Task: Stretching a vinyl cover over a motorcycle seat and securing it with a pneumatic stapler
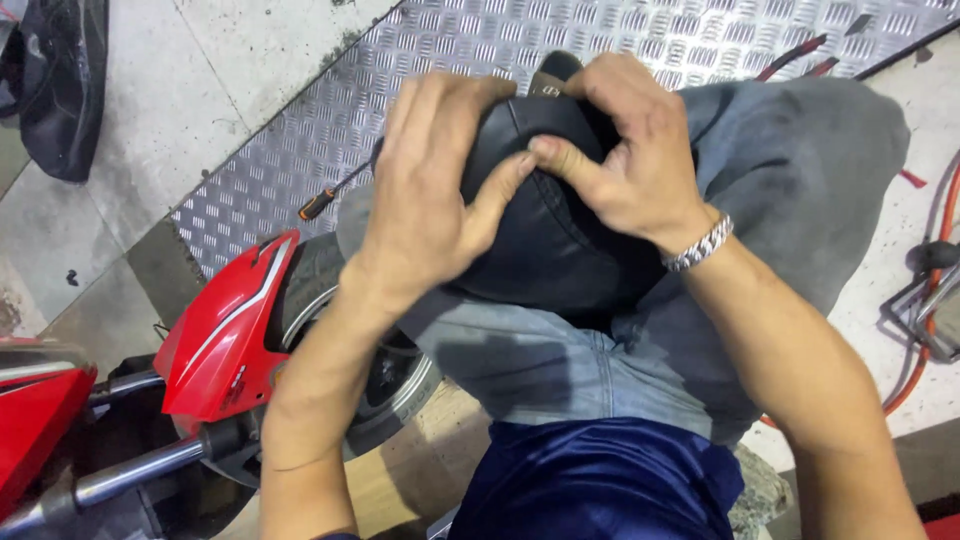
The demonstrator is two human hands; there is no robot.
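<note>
On the person's lap, over grey jeans point(560, 370), rests a black rubber tube point(545, 235), rounded and glossy, with a seam running along its surface. Both hands press on its upper end. Left hand point(430, 190) lies over the left side of the tube, fingers spread slightly and curled over the top edge, thumb stretched across the black surface toward the middle. Right hand point(625, 150) grips the right side from above, fingers bent tight and knuckles raised, thumb pressed down so that its tip meets the left thumb's tip on the rubber. Both hands are clamped on the tube, with no gap between palm and rubber visible. A silver bracelet point(698, 245) circles the right wrist.

Beneath the knees lies a ridged metal plate point(450, 50), set on a pale tiled floor point(190, 70). A screwdriver point(335, 192) with an orange and black handle lies on the plate, just left of the left hand. Lower left stands a motorcycle with a red fender point(225, 330) over its front wheel point(400, 380), close beside the left forearm. An orange hose point(935, 300) curls on the floor at the right edge. A dark cloth point(60, 80) lies at the upper left corner.
</note>
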